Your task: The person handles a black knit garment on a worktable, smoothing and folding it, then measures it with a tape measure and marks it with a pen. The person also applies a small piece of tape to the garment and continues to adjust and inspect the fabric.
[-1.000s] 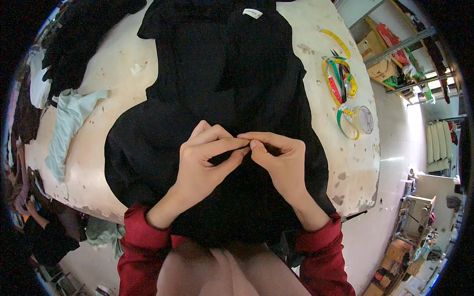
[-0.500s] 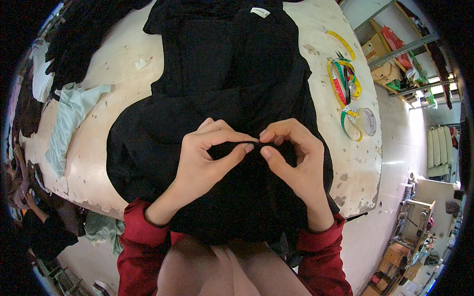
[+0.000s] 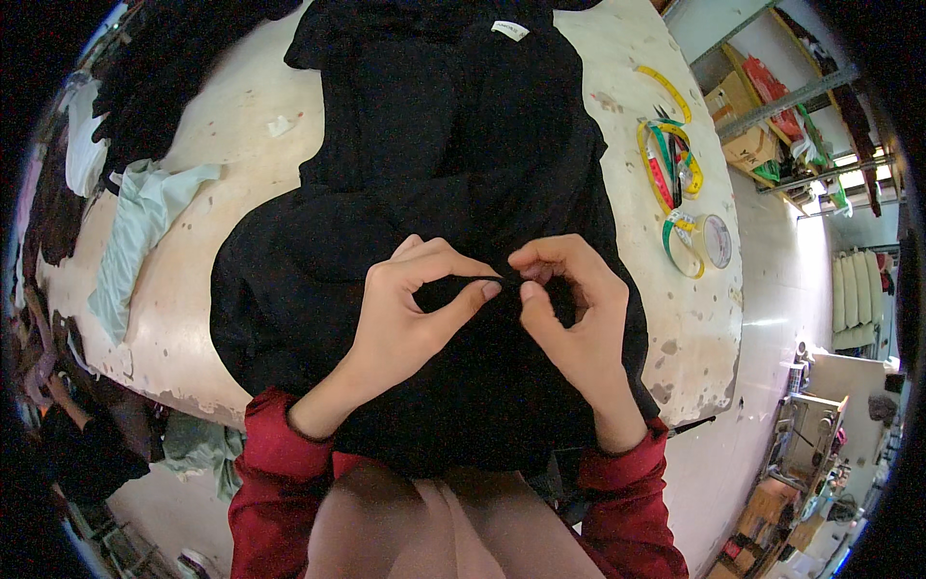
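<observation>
A black garment (image 3: pixel 453 125) with a white label near its top lies spread over the pale, worn table and hangs toward me. My left hand (image 3: pixel 415 309) is closed in a pinch on a thin edge of the black fabric, thumb below the forefinger. Just right of it, my right hand (image 3: pixel 574 309) has its fingers curled on the same fabric, thumb and forefinger slightly apart around that edge.
Tape measures (image 3: pixel 661 174) and a roll of tape (image 3: pixel 716 241) lie at the table's right. Pale blue cloth (image 3: pixel 145 251) and dark clothes (image 3: pixel 159 68) lie left. A person's arm (image 3: pixel 68 396) shows at lower left. Shelving with boxes (image 3: pixel 743 135) stands right.
Both hands have shifted slightly right. My right thumb and forefinger have moved apart from their earlier pinch, and a folded edge of black fabric now shows between the hands.
</observation>
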### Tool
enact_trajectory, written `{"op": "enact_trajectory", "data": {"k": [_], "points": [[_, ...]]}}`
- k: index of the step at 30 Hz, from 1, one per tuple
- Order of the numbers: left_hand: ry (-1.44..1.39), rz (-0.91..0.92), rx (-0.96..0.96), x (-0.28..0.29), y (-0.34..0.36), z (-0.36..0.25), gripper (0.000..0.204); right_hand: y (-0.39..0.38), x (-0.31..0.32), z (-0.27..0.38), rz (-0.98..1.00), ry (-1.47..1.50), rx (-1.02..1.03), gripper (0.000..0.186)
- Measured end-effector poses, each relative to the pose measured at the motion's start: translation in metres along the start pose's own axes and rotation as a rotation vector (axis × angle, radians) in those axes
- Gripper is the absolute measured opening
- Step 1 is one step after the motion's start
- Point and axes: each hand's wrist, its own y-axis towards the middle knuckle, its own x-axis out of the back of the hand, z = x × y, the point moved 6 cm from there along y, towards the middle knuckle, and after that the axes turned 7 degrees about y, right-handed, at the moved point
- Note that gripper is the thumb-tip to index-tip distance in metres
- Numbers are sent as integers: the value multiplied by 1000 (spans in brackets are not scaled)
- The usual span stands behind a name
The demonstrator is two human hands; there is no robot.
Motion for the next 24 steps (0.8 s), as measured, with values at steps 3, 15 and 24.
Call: {"op": "enact_trajectory", "data": {"k": [3,15,24], "points": [[8,-1,-1,0,-1,-1,9,-3,-3,1,72,-95,47,19],[11,77,-75,0,-2,-11,9,-4,-2,-21,71,228,-317,12],[-19,11,-44,1,-2,-4,9,-3,1,-1,119,11,-93,11]]}}
